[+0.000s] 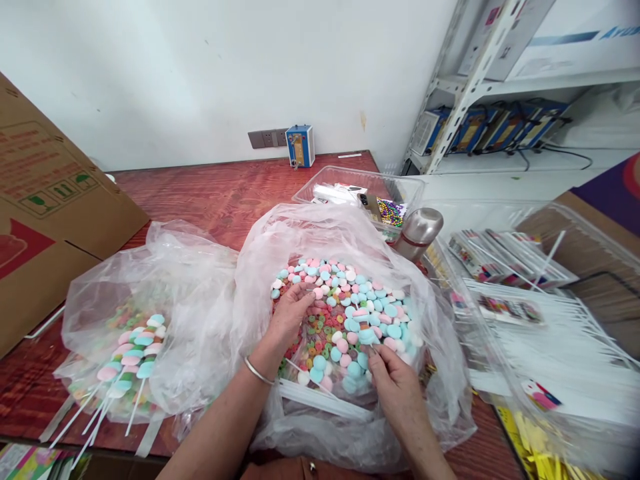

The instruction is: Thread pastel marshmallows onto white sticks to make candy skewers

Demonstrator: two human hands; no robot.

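Observation:
A clear plastic bag [320, 230] lies open on the table, filled with pink, blue and white disc candies [390, 310] and small ring candies [313, 333] in red, orange and green. Over its left side my left hand [293, 310] pinches a pink disc candy [318, 293] between thumb and fingertips. My right hand [395, 377] is closed at the bag's right front, its fingertips on the lower end of a candy skewer [361, 320] with stacked coloured pieces. Most of that skewer's stick is hidden. White sticks [325, 402] lie in the bag's front fold.
Finished-looking candy skewers [133, 357] rest on another plastic bag [195, 287] at left, beside a cardboard box [55, 193]. A steel flask [420, 230] and clear tray [320, 179] stand behind. At right is a clear bin [495, 360] of white sticks.

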